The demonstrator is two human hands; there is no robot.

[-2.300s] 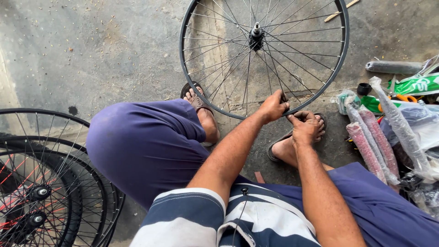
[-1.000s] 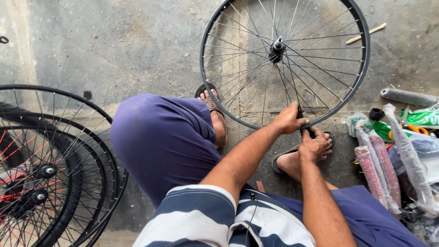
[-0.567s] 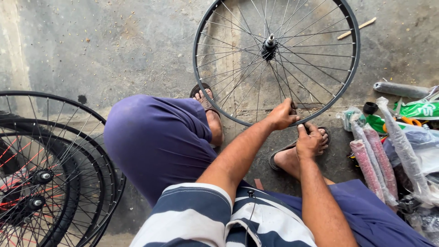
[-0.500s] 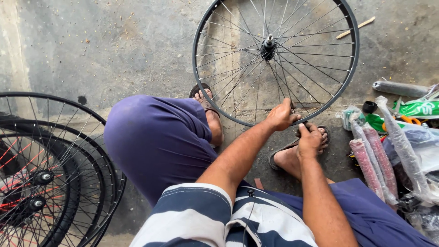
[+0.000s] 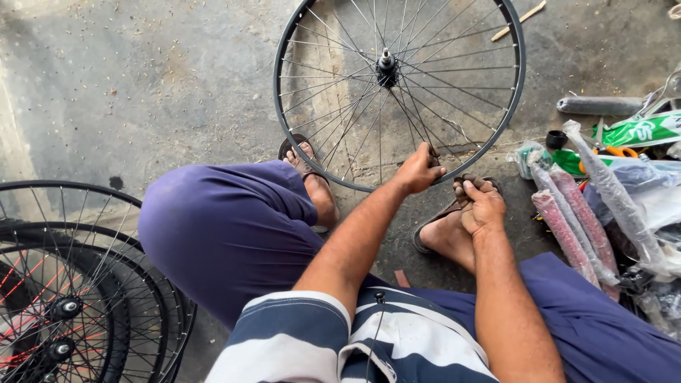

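A bare spoked bicycle wheel stands upright on the concrete floor between my two sandalled feet. My left hand is closed on the lowest part of its rim, thumb up among the spokes. Just to the right, my right hand pinches the same stretch of rim with its fingers curled; anything small inside them is hidden. The hub with its axle sits near the top of the view. My knees in purple shorts frame both arms.
Several spoked wheels, some with red spokes, are stacked at the lower left. Plastic-wrapped long bundles, a green package, a grey tube and a small black cap crowd the right. A wooden stick lies behind the wheel.
Both hands have stayed on the bottom of the rim, shifting only slightly. The view has swung a little, so the wheel sits more to the centre now.
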